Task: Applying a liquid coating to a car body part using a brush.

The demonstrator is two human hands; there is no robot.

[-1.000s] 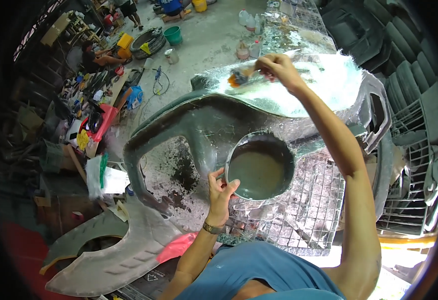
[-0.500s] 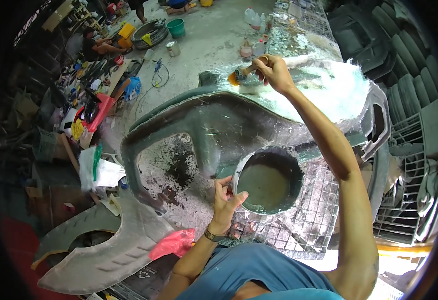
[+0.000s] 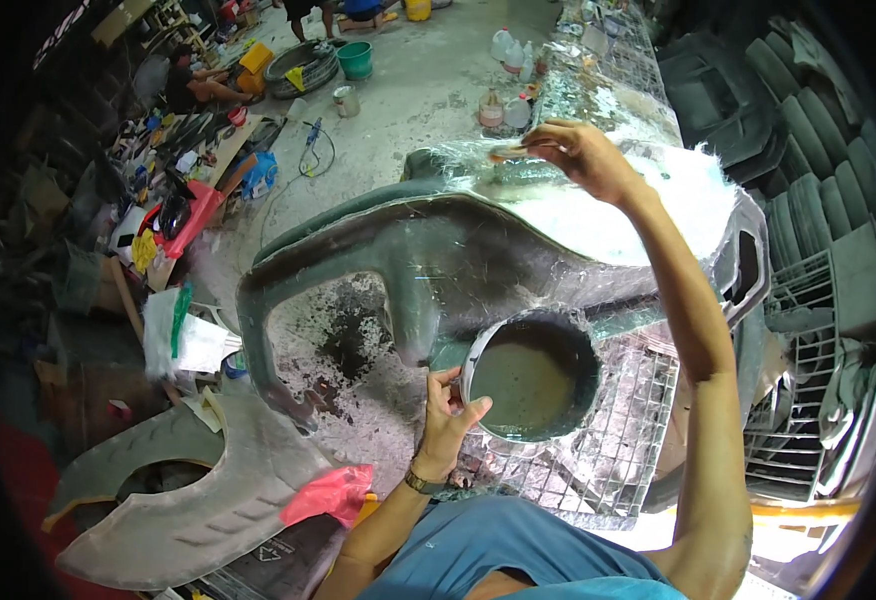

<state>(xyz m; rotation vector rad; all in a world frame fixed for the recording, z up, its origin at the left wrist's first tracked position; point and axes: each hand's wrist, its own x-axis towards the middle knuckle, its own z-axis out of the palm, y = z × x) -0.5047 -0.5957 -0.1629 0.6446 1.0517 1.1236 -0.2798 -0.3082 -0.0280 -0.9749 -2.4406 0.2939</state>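
My left hand (image 3: 450, 415) grips the rim of a round bowl (image 3: 532, 372) holding murky olive liquid, low in the middle of the view. My right hand (image 3: 583, 158) is stretched out far ahead and holds a small brush (image 3: 510, 152) over the far part of a large dark grey curved moulded panel (image 3: 438, 260). White glass-fibre matting (image 3: 648, 205), wet and shiny, covers the panel's right side under my right arm. The brush tip is at or just above the wet surface near the panel's far edge.
A wire mesh rack (image 3: 618, 430) lies under the bowl. A pale grey curved panel (image 3: 188, 500) with a red cloth (image 3: 328, 495) rests at lower left. Bottles (image 3: 506, 60), a green bucket (image 3: 356, 60) and a seated person (image 3: 193, 85) are on the concrete floor beyond. Stacked dark parts (image 3: 818, 130) stand at right.
My right hand with the brush has lifted and shifted right along the panel's far edge. My left hand keeps the bowl in about the same place.
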